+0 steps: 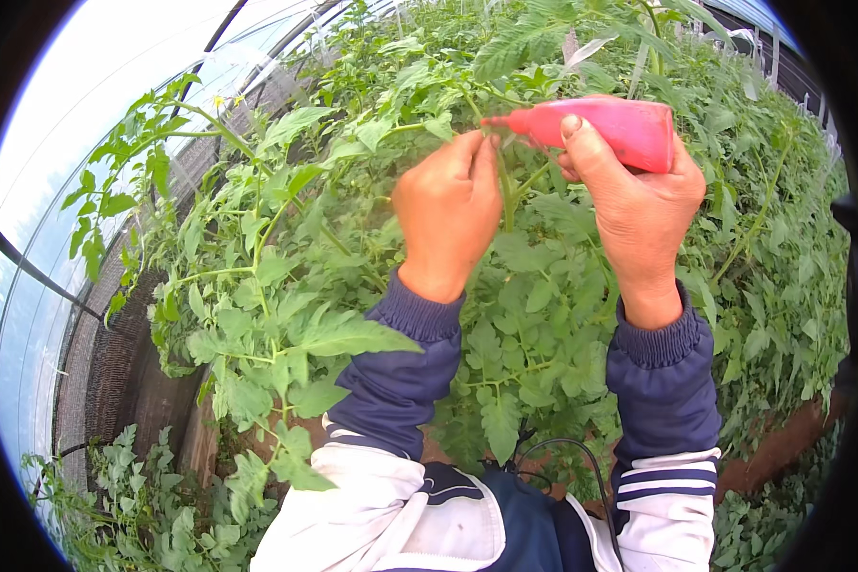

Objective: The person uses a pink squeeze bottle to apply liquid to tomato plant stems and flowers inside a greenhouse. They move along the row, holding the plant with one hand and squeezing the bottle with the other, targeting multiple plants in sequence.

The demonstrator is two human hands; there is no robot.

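Observation:
My right hand [636, 193] holds a pink plastic squeeze bottle [615, 129] on its side, its narrow nozzle pointing left. The nozzle's tip is at the fingertips of my left hand [450, 200], beside a tomato plant's green stem [506, 186]. Thumb and forefinger of my left hand are pinched together near that stem; what lies between them is too small to tell. Tomato leaves [500, 422] spread below and between both forearms.
Dense tomato plants fill both sides. A leafy branch with yellow flowers [219, 102] leans out at the left. Behind it are a dark mesh [107, 372] and the greenhouse's clear film wall [28, 343]. A thin black cable [579, 445] loops near my waist. Reddish soil [779, 447] shows at lower right.

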